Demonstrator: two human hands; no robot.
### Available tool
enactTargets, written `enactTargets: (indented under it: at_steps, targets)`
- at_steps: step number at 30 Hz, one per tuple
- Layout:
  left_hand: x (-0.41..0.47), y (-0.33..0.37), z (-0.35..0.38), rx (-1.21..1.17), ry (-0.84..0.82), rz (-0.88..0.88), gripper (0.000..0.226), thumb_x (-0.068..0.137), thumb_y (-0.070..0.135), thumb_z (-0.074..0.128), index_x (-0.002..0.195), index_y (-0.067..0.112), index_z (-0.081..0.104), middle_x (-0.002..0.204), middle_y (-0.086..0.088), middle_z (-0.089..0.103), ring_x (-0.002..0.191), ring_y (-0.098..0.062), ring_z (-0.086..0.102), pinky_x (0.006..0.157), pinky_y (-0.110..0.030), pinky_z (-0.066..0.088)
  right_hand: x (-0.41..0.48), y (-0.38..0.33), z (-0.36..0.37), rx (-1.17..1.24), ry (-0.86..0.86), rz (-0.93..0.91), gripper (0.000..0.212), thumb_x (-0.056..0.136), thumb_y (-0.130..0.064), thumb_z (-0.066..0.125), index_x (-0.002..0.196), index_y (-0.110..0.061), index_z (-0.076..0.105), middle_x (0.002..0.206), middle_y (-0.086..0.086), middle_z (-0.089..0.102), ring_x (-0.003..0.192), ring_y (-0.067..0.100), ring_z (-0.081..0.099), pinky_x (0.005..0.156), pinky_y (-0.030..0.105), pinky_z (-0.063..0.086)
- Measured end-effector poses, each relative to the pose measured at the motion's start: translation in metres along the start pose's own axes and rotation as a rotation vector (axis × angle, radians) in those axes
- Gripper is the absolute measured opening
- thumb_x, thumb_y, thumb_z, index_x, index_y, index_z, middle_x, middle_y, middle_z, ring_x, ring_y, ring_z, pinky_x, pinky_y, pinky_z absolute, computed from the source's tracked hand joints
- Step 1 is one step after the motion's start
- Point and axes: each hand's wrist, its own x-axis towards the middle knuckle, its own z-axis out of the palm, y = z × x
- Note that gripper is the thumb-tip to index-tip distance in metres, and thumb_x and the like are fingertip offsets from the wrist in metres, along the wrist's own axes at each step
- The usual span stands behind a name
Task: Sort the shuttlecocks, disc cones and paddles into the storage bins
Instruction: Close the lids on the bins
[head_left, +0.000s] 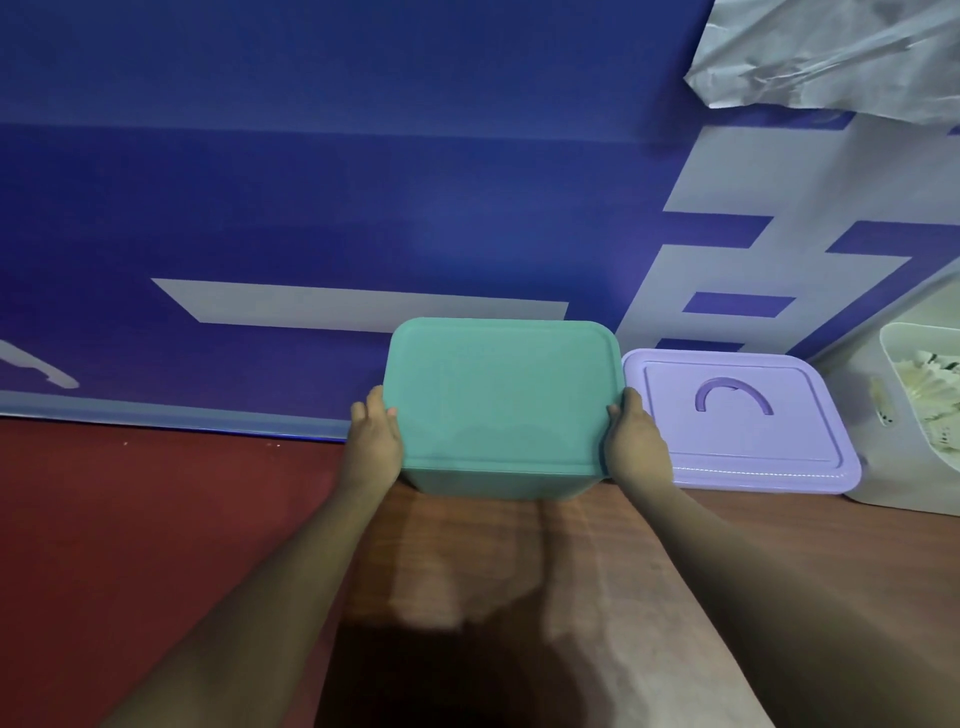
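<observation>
Left grip (374, 441), right grip (636, 447) clasp green bin (498, 395) | contents hidden | white bin (893, 467) cropped

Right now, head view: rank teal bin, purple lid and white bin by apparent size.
1. teal bin: largest, but only marginally.
2. purple lid: nearly the same width, so treat it as a near tie with the teal bin.
3. white bin: smallest visible part, but the frame edge cuts it off, so its rank is unsure.
</observation>
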Motion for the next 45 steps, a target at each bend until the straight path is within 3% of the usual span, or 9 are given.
enactTargets:
  at_steps: [2, 5, 9, 11, 16, 25, 34, 42, 45]
  targets:
    - [0.000, 0.003, 0.001, 0.097, 0.055, 0.054, 0.043, 0.097, 0.008, 0.042, 0.141, 0.009, 0.040, 0.123, -0.019, 0.044, 0.103, -0.038, 0.047, 0.092, -0.046, 0.042, 0.000, 0.001, 0.002, -0.003, 0.001, -0.003, 0.020, 0.103, -0.032, 0.026, 0.114, -0.018, 0.035, 0.103, 0.016, 0.058, 0.086, 0.038, 0.056, 0.071, 0.042, 0.039]
    - [0.003, 0.009, -0.002, 0.238, 0.025, 0.105, 0.047, 0.091, 0.000, 0.044, 0.137, 0.003, 0.041, 0.130, -0.018, 0.045, 0.107, -0.038, 0.048, 0.086, -0.048, 0.045, 0.002, -0.001, -0.001, -0.042, -0.019, -0.014, 0.025, 0.103, -0.031, 0.024, 0.119, -0.015, 0.034, 0.103, 0.019, 0.057, 0.088, 0.041, 0.058, 0.071, 0.044, 0.042]
    - [0.003, 0.017, -0.012, 0.344, -0.002, 0.099, 0.046, 0.085, 0.010, 0.058, 0.129, -0.002, 0.050, 0.121, -0.024, 0.051, 0.102, -0.044, 0.051, 0.079, -0.052, 0.046, 0.006, -0.005, -0.024, -0.036, -0.035, -0.035, 0.035, 0.101, -0.027, 0.037, 0.127, -0.005, 0.042, 0.117, 0.024, 0.050, 0.100, 0.044, 0.055, 0.081, 0.046, 0.044]
    - [0.002, 0.036, -0.015, 0.381, -0.005, 0.125, 0.044, 0.083, 0.018, 0.062, 0.123, 0.000, 0.053, 0.121, -0.024, 0.049, 0.106, -0.043, 0.048, 0.086, -0.051, 0.043, 0.007, -0.004, -0.045, -0.024, -0.011, -0.084, 0.046, 0.099, -0.030, 0.044, 0.137, -0.006, 0.038, 0.124, 0.022, 0.047, 0.111, 0.041, 0.051, 0.087, 0.045, 0.043]
    - [-0.005, 0.132, 0.006, 0.217, -0.090, 0.264, 0.047, 0.093, 0.027, 0.051, 0.135, 0.007, 0.044, 0.131, -0.017, 0.044, 0.122, -0.035, 0.043, 0.105, -0.044, 0.034, 0.023, 0.027, -0.113, -0.031, 0.048, -0.161, 0.058, 0.096, -0.037, 0.050, 0.146, -0.012, 0.035, 0.140, 0.015, 0.043, 0.122, 0.032, 0.049, 0.095, 0.039, 0.042]
    - [-0.056, 0.353, 0.117, 0.010, -0.123, 0.465, 0.036, 0.094, 0.030, 0.053, 0.121, 0.007, 0.052, 0.120, -0.012, 0.053, 0.112, -0.030, 0.049, 0.094, -0.040, 0.043, 0.074, 0.194, -0.264, -0.077, 0.184, -0.115, 0.041, 0.091, -0.038, 0.054, 0.120, -0.009, 0.055, 0.117, 0.015, 0.052, 0.112, 0.035, 0.051, 0.093, 0.040, 0.042]
    - [-0.102, 0.552, 0.254, -0.094, -0.238, 0.472, 0.038, 0.093, 0.031, 0.053, 0.123, 0.009, 0.049, 0.124, -0.012, 0.051, 0.113, -0.029, 0.052, 0.094, -0.038, 0.044, 0.163, 0.341, -0.426, -0.115, 0.247, -0.004, 0.060, 0.094, -0.046, 0.049, 0.140, -0.009, 0.040, 0.139, 0.017, 0.041, 0.120, 0.035, 0.050, 0.097, 0.044, 0.042]
    - [-0.078, 0.627, 0.321, 0.003, -0.285, 0.361, 0.049, 0.090, 0.030, 0.050, 0.131, 0.008, 0.036, 0.129, -0.014, 0.043, 0.112, -0.034, 0.049, 0.085, -0.041, 0.043, 0.231, 0.371, -0.452, 0.001, 0.131, 0.043, 0.074, 0.094, -0.051, 0.050, 0.148, -0.007, 0.024, 0.147, 0.018, 0.033, 0.129, 0.036, 0.043, 0.098, 0.045, 0.041]
    - [-0.073, 0.630, 0.333, 0.016, -0.259, 0.335, 0.050, 0.091, 0.029, 0.050, 0.133, 0.008, 0.035, 0.132, -0.013, 0.037, 0.107, -0.035, 0.051, 0.083, -0.040, 0.045, 0.247, 0.371, -0.442, 0.156, 0.081, 0.020, 0.071, 0.091, -0.053, 0.053, 0.144, -0.012, 0.030, 0.142, 0.014, 0.041, 0.124, 0.031, 0.048, 0.094, 0.039, 0.042]
